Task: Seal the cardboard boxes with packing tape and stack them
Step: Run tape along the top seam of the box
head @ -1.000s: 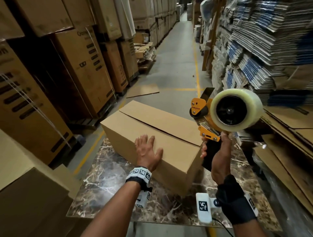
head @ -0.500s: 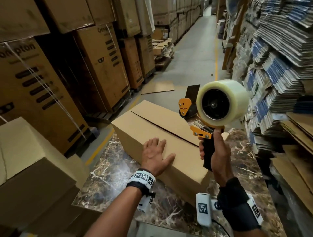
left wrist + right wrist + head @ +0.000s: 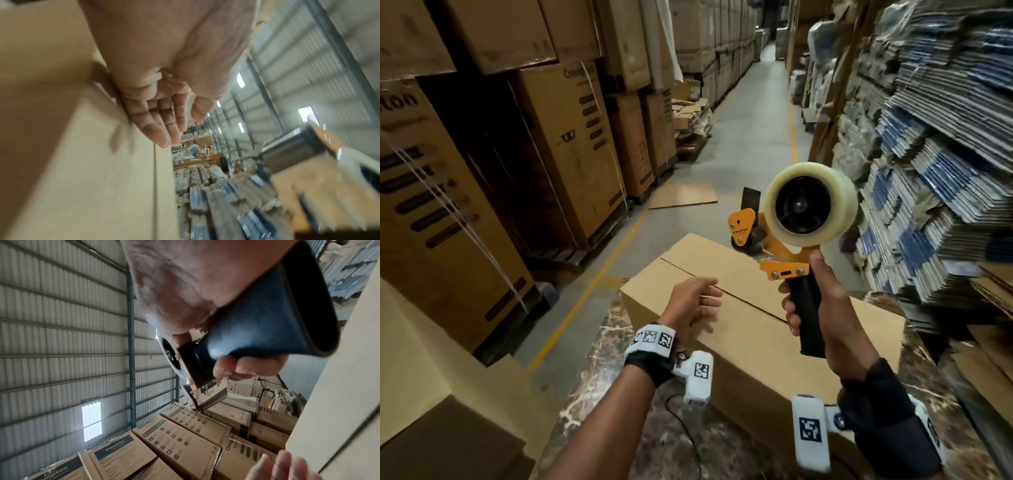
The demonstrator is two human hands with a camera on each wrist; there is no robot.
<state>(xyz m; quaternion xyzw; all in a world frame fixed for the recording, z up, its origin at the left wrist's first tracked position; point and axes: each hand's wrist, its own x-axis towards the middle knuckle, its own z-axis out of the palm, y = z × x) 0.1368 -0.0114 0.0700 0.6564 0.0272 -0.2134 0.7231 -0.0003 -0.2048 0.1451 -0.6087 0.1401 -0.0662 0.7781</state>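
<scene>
Change: since the earlier frame the left hand (image 3: 693, 303) is off the near top edge of the cardboard box (image 3: 753, 329) and hangs just over the lid; the tape dispenser (image 3: 791, 236) stands higher and farther out over the box.
Left hand: empty, fingers loosely extended, turned toward the dispenser, beside the centre seam (image 3: 726, 294).
Right hand: right hand (image 3: 822, 308) wraps the black handle (image 3: 806, 311), fingers fully curled, thumb up against the orange frame.
Dispenser: clear tape roll (image 3: 810, 204) on top, roller end pointing away from the person, held clear of the lid.
Box position: on the marble-patterned table (image 3: 599, 387), set askew, one corner at the table's far left edge.
Key relation: seam runs along the box's long axis, from far left to near right; the dispenser's roller hangs above the far part of the lid, so the right hand is nearer the likely start point.
Box appearance: plain brown corrugated board, flaps closed and meeting in a thin dark gap; no tape visible on the seam.
Judgement: sealing not yet begun.
</scene>
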